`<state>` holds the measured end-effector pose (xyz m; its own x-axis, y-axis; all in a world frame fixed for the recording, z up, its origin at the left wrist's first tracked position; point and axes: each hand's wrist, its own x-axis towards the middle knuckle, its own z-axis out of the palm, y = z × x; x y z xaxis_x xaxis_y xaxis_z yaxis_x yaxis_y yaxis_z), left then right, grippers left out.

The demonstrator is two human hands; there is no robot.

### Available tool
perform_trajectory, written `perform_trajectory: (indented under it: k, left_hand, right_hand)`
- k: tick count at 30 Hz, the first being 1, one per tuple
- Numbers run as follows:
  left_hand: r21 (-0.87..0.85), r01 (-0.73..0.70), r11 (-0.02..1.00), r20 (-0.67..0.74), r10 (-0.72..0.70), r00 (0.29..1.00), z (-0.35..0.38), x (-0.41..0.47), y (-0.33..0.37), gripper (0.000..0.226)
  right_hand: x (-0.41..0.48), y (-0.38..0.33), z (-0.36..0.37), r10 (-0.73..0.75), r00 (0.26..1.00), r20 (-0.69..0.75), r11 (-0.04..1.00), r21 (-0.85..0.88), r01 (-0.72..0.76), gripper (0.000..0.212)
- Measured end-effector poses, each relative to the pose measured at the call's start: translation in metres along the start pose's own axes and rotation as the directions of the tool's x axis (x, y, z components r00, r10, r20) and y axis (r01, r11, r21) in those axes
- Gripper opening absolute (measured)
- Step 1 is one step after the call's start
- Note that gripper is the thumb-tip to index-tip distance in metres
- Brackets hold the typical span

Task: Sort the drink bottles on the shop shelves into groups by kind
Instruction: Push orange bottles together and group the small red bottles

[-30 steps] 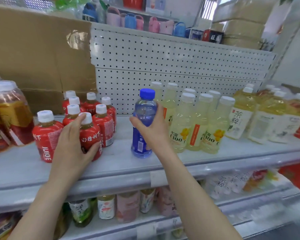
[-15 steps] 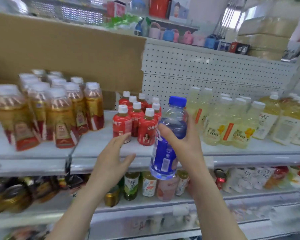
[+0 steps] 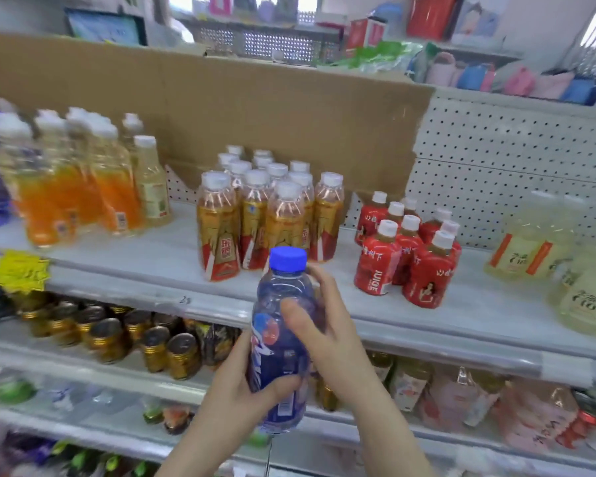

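Gripping a ribbed, blue-capped plastic bottle (image 3: 273, 352), left hand (image 3: 231, 383) curled low, right hand (image 3: 331, 332) wrapped higher

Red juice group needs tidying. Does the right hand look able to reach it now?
Probably not yet: the right hand grips the blue-capped bottle, though nothing stands before the red juice bottles.

Blue-capped bottle (image 3: 279, 356) is upright just in front of the shelf (image 3: 152, 270) edge. The left grip (image 3: 231, 387) is wrapped round its lower half and the right grip (image 3: 334, 335) is on the upper half. On the shelf behind: gold-label bottles (image 3: 255, 215) mid-shelf, red juice bottles (image 3: 406, 249) to their right, orange bottles (image 3: 66, 194) towards the left end.
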<state>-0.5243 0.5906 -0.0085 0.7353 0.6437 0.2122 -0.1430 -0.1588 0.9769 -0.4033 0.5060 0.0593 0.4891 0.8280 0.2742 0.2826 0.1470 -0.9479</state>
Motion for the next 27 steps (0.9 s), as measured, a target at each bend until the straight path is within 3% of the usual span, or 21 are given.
perform_trajectory:
  k: [4, 7, 13, 17, 19, 22, 24, 27]
  left_hand:
    - [-0.005, -0.018, 1.0, -0.208, 0.017, 0.978, -0.037, 0.007, 0.0, 0.08]
    - [-0.012, -0.036, 0.999, -0.338, 0.03, 0.941, -0.069, 0.015, 0.005, 0.085]
    - [-0.02, -0.111, 0.994, -0.547, 0.082, 0.833, -0.125, 0.026, 0.012, 0.079]
    - [0.031, -0.113, 0.993, -0.624, 0.108, 0.774, -0.174, 0.026, 0.009, 0.037]
    - [0.055, -0.099, 0.994, -0.627, 0.111, 0.771, -0.204, 0.026, 0.01, 0.039]
    - [0.073, -0.084, 0.994, -0.637, 0.111, 0.763, -0.252, 0.025, 0.007, 0.044]
    - [0.102, -0.081, 0.991, -0.626, 0.127, 0.769, -0.288, 0.025, 0.007, 0.049]
    - [0.136, -0.068, 0.988, -0.592, 0.136, 0.794, -0.336, 0.025, 0.014, 0.056]
  right_hand:
    - [0.054, 0.004, 0.0, -0.142, 0.962, -0.235, 0.969, -0.231, 0.087, 0.054]
    - [0.091, 0.007, 0.005, -0.294, 0.903, -0.313, 0.886, -0.445, 0.134, 0.058]
    - [0.136, -0.003, 0.066, -0.59, 0.769, -0.247, 0.711, -0.61, 0.35, 0.052]
    - [0.166, -0.009, 0.127, -0.664, 0.734, -0.143, 0.663, -0.567, 0.489, 0.047]
    - [0.19, -0.013, 0.163, -0.62, 0.78, -0.087, 0.699, -0.513, 0.498, 0.048]
    - [0.25, -0.014, 0.217, -0.435, 0.9, -0.04, 0.802, -0.472, 0.366, 0.06]
    - [0.298, -0.012, 0.243, -0.284, 0.951, -0.122, 0.87, -0.45, 0.202, 0.065]
    - [0.357, -0.007, 0.263, -0.041, 0.973, -0.229, 0.936, -0.35, -0.043, 0.065]
